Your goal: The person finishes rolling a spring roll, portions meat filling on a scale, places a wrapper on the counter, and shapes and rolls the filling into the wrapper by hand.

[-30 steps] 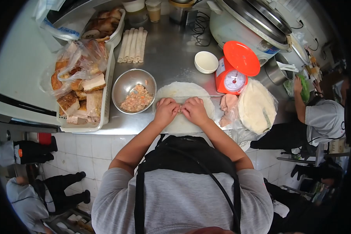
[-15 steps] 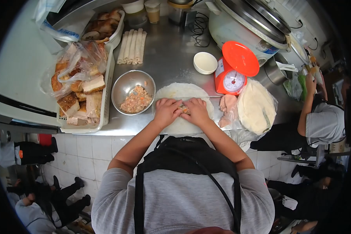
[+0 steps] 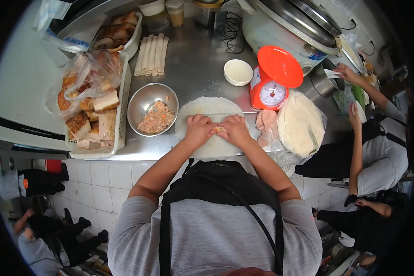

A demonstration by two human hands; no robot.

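A thin round wrapper lies flat on the steel table near its front edge. My left hand and my right hand meet over its middle, fingers bent and pressed round the two ends of a small strip of filling. Left of them stands a metal bowl with chopped pinkish filling. Beyond the right hand are a pink lump of meat and a stack of round wrappers in plastic. Several rolled wrappers lie side by side behind the bowl.
A white basket of meat pieces stands at the left. Behind the hands are a white bowl, a red scale and a large cooker. A co-worker reaches over the table's right end; other people stand behind.
My hands have parted slightly at the fingertips, showing more filling between them. The co-worker at the right now has one hand at the metal pot and another on a white item.
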